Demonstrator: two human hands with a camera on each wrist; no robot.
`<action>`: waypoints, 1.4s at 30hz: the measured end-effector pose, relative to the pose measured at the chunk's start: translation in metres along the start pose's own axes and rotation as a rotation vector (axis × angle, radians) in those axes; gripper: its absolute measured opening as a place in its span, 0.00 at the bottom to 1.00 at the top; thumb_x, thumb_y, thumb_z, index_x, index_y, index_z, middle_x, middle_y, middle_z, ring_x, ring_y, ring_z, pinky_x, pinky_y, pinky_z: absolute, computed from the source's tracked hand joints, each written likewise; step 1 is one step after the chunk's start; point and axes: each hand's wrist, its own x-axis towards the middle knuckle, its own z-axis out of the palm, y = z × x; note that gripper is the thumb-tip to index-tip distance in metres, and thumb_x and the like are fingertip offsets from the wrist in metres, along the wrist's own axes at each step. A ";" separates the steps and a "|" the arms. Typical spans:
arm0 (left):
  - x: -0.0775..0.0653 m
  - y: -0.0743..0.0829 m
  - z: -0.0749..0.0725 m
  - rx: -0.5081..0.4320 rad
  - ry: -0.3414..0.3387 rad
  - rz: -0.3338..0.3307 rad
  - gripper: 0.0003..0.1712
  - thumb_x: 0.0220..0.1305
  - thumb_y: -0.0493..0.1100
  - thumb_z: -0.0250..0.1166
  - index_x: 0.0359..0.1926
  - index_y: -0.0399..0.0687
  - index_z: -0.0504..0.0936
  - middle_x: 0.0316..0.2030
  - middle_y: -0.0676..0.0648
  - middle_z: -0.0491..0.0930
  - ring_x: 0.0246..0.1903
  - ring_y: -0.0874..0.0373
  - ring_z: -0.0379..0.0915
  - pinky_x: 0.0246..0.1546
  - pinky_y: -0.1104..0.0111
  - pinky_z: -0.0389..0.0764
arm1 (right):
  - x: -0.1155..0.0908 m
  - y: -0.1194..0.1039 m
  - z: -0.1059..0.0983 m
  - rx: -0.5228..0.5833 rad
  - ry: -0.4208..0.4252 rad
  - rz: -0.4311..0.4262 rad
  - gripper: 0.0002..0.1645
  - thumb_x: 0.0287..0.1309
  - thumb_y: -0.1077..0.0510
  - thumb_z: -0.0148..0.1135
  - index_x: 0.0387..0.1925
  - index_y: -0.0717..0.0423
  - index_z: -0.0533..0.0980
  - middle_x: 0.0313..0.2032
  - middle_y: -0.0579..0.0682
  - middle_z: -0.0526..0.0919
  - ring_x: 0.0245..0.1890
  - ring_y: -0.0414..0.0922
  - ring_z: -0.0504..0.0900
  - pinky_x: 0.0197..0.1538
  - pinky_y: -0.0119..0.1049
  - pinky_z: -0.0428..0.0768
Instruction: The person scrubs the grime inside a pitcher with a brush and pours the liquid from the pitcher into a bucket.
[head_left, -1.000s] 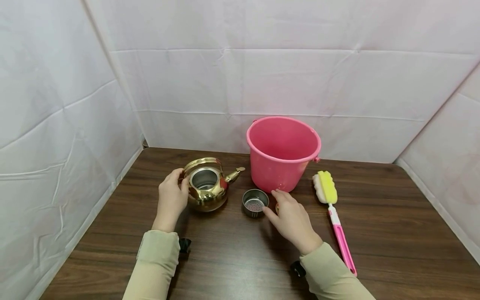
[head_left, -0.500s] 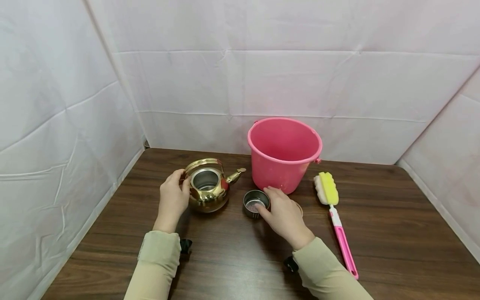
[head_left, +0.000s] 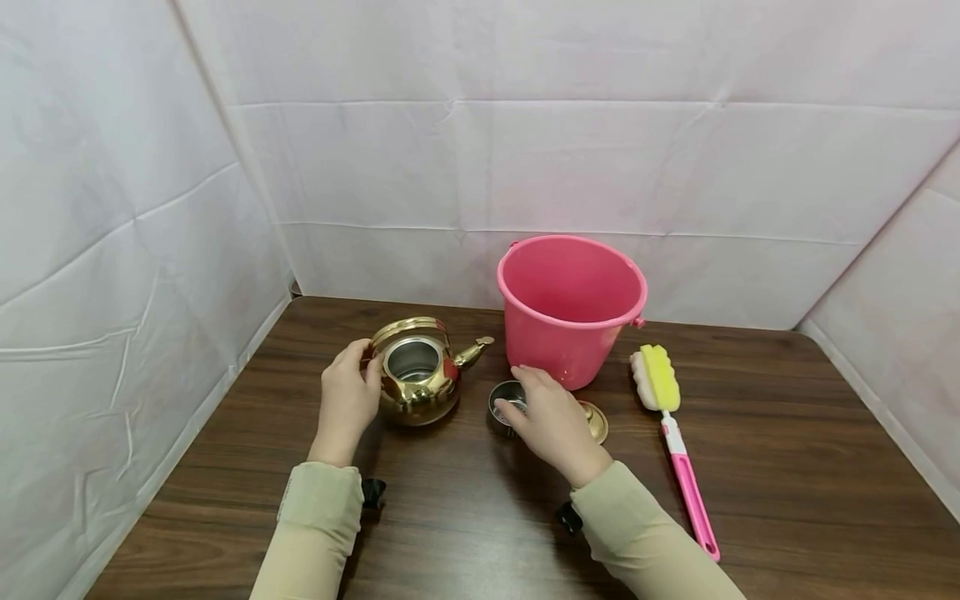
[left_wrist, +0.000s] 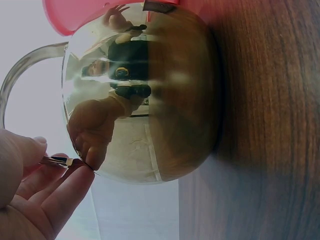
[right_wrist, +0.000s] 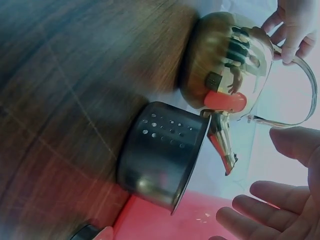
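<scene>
A shiny gold teapot stands lidless on the table, its spout pointing right. My left hand pinches the base of its handle between thumb and fingers. To the right of the teapot sits a small metal strainer cup with rows of holes. Over the cup's right side hovers my right hand, thumb and fingers spread, apart from the cup in the right wrist view. Behind that hand a gold lid lies on the table, partly hidden.
A pink bucket stands behind the strainer cup. At the right lies a sponge brush with a pink handle. White cloth hangs at the back and on both sides of the wooden table.
My right hand has moved left from near the lid to over the strainer cup, uncovering part of the lid. My left hand has kept its grip on the teapot handle.
</scene>
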 end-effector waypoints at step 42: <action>0.000 0.000 0.002 -0.009 0.050 0.035 0.12 0.64 0.35 0.60 0.45 0.32 0.77 0.39 0.33 0.81 0.40 0.41 0.80 0.39 0.53 0.81 | 0.057 -0.033 0.014 0.092 -0.140 -0.018 0.32 0.60 0.44 0.60 0.61 0.56 0.71 0.62 0.55 0.73 0.63 0.51 0.71 0.64 0.47 0.70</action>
